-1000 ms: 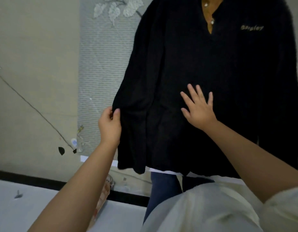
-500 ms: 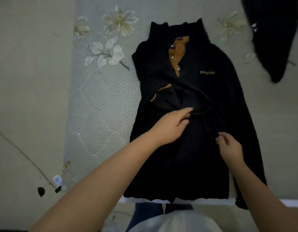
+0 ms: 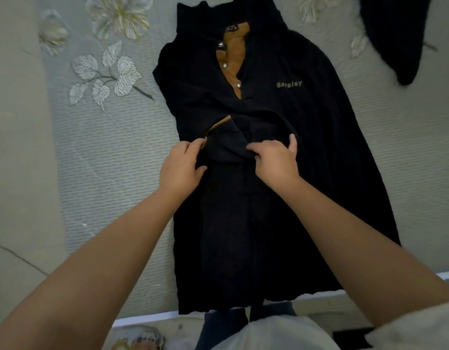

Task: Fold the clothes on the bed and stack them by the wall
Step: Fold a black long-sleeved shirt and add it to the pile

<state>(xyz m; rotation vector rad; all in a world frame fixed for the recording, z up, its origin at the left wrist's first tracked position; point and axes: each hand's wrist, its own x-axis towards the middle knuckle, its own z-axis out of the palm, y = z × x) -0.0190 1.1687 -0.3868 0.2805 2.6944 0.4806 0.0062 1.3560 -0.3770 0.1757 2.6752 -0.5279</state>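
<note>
A black buttoned top (image 3: 306, 137) with a tan inner lining and gold chest lettering lies flat, front up, on the grey quilted bed (image 3: 97, 160). Its left sleeve is folded across the chest, the cuff (image 3: 233, 145) showing a tan edge. My left hand (image 3: 181, 168) pinches the cuff's left side. My right hand (image 3: 275, 157) grips the cuff's right side, thumb over the fabric. The top's hem hangs slightly over the near bed edge.
A second black garment (image 3: 397, 39) lies at the bed's top right. White flower and leaf prints (image 3: 104, 74) mark the bedding at upper left. The near bed edge (image 3: 147, 318) runs along the bottom, with my blue trousers and pale shirt below it.
The top went from held up to lying flat on the bed with its sleeve folded in. Both my hands have moved up onto the folded cuff and taken hold of it.
</note>
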